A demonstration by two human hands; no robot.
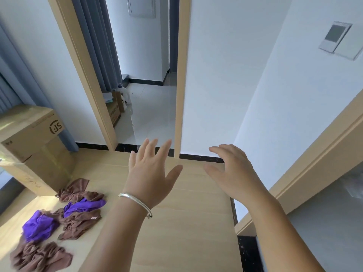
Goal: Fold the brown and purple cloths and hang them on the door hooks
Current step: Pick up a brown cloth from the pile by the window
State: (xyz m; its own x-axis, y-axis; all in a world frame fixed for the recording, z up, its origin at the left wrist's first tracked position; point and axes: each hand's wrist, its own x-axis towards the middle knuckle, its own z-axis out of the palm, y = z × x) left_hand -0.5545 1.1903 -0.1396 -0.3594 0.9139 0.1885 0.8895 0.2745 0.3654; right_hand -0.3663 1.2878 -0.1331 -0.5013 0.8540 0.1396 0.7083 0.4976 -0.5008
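Left hand (151, 169), silver bangle (135, 204) at wrist: fingers spread, nothing held, raised mid-frame over the wooden tabletop (186, 213). Right hand (233, 171): fingers relaxed, slightly bent, likewise free. Crumpled brown cloths (80, 222) and purple cloths (39, 225), all unfolded, lie in a heap at lower left of frame, beside the cardboard box (35, 146). Heap runs diagonally, lower left to centre. Left hand nearer. No door hooks in view.

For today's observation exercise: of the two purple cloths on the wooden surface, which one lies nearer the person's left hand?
The purple cloth lying between the brown cloths, closer to the left hand. The other purple cloth sits farther left, toward the surface's edge.
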